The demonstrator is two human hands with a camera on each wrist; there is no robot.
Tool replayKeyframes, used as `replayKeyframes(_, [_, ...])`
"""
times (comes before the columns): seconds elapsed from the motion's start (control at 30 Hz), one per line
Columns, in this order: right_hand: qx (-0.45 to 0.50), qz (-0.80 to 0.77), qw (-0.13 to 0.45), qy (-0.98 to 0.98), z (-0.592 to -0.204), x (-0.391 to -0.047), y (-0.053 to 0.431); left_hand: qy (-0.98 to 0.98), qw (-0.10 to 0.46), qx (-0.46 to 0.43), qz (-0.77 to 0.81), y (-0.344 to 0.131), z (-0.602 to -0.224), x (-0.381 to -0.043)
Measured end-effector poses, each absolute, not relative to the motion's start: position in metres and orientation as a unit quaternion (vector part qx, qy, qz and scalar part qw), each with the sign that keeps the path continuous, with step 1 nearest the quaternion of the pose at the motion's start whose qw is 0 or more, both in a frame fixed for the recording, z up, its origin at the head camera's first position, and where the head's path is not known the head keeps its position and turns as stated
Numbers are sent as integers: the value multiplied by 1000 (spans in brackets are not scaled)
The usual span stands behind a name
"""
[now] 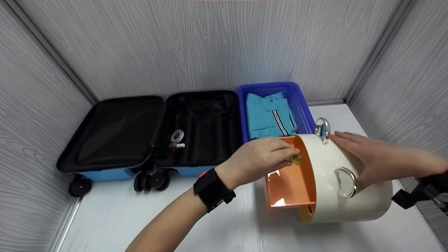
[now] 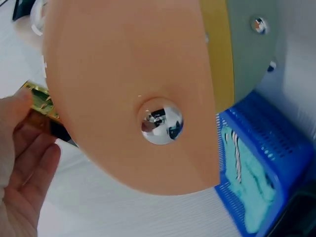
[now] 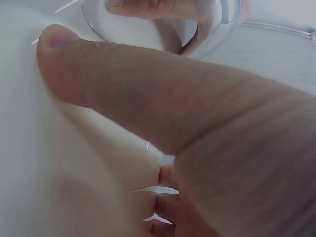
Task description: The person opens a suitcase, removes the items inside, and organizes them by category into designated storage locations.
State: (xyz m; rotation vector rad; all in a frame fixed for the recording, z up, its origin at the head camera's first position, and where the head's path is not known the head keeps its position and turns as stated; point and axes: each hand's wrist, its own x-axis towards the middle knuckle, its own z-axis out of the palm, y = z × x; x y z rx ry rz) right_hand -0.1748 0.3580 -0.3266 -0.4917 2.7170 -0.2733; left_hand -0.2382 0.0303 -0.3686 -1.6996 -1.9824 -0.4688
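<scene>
A cream rounded drawer box [image 1: 367, 206] stands at the right with its orange drawer [image 1: 290, 185] pulled out. My left hand [image 1: 252, 159] reaches over this drawer from the left. Its thumb and fingers pinch a small shiny gold-green packet [image 2: 42, 102], largely covered by the fingers in the head view. The left wrist view shows the drawer's front with a round silver knob [image 2: 162, 122]. My right hand [image 1: 372, 154] rests with extended fingers on the cream shell, between two chrome-rimmed handles, the nearer handle [image 1: 347, 182] close to the thumb.
An open suitcase [image 1: 115, 136] lies at the left, black inside with blue sides. Its right half holds a grey-white ring [image 1: 177, 135] and a small dark bottle with a white cap [image 1: 176, 146]. Behind the drawer box, a blue basket [image 1: 303, 108] contains folded turquoise clothing [image 1: 262, 117].
</scene>
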Motion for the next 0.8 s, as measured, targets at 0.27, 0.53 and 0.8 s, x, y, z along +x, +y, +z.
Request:
replayKeyframes(0.27, [-174,-96,181,963,-326,-176,357,-776,105,-619,57,52,-363,-213])
replayKeyframes(0.53, [-175,-101,181,962,-324,-174,358,-812,93,-562,123,68,-363,-201])
replayKeyframes(0.8, [-179,-103,179,962,-324,-174,358,-838,83,-526,120,82,-371,-195])
